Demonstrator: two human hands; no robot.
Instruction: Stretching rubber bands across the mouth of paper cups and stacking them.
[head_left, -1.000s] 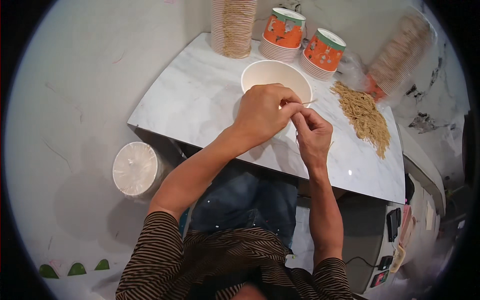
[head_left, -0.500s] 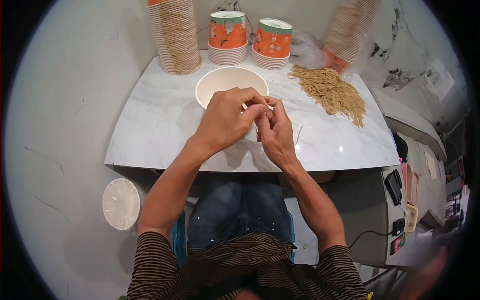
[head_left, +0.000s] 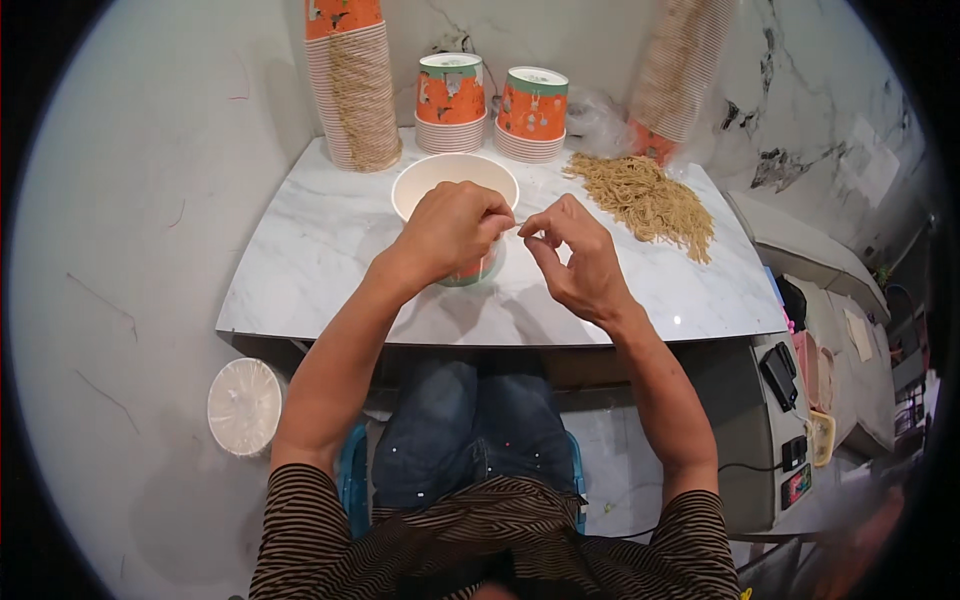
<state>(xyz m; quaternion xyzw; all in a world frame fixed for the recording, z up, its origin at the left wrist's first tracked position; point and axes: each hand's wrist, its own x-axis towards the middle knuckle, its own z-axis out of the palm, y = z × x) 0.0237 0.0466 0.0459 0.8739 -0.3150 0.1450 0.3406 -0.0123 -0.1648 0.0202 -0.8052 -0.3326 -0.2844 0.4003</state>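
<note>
A: Grip?
B: Left hand [head_left: 448, 228]: thumb and finger together, apparently on a thin strand [head_left: 518, 227]. Right hand [head_left: 582, 262]: tips close; can't tell if clamped.
A: Strand's place?
B: Between the hands, near the cup [head_left: 452, 170].
A: Risks?
B: Hard pull could snap it; loose pinch, drop it. Left wrist might knock the cup. Pile [head_left: 645, 200] lies right, clear.

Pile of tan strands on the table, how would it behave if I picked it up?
The pile would probably be floppy, since its strands bend and lie loosely. Lifting some may drag others along, as they overlap. It's likely light for its size, because the strands look thin.
</note>
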